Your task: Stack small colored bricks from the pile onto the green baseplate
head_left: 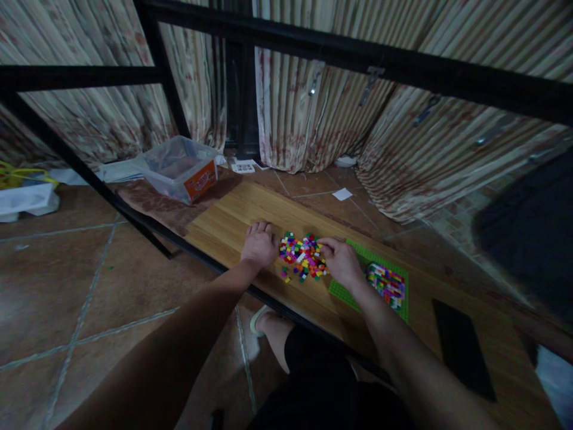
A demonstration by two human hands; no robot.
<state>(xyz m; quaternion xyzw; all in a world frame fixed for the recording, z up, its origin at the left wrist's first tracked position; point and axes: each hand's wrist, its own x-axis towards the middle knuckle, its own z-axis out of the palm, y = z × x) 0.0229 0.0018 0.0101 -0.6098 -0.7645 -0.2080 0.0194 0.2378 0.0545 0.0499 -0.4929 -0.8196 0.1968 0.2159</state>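
Note:
A loose pile of small, many-coloured building bricks [302, 255] lies on the wooden tabletop [233, 212]. My left hand [259, 243] rests on the wood at the pile's left edge, its fingers laid flat and holding nothing. On the other side, my right hand [340, 260] reaches to the pile's right edge with thumb and fingertips pinched together. Whatever is between those fingertips is too small to make out. Partly under my right forearm sits a green baseplate [405, 310]. Rows of coloured bricks [385, 285] are fixed on it, some hidden by the arm.
A clear plastic box [179, 170] with an orange label stands beyond the table's left end, on a brown cloth [147, 200]. A flat black panel [463, 349] lies to the right. Black metal bars [286, 36] cross above and along the table's near edge. Curtains [295, 113] hang behind.

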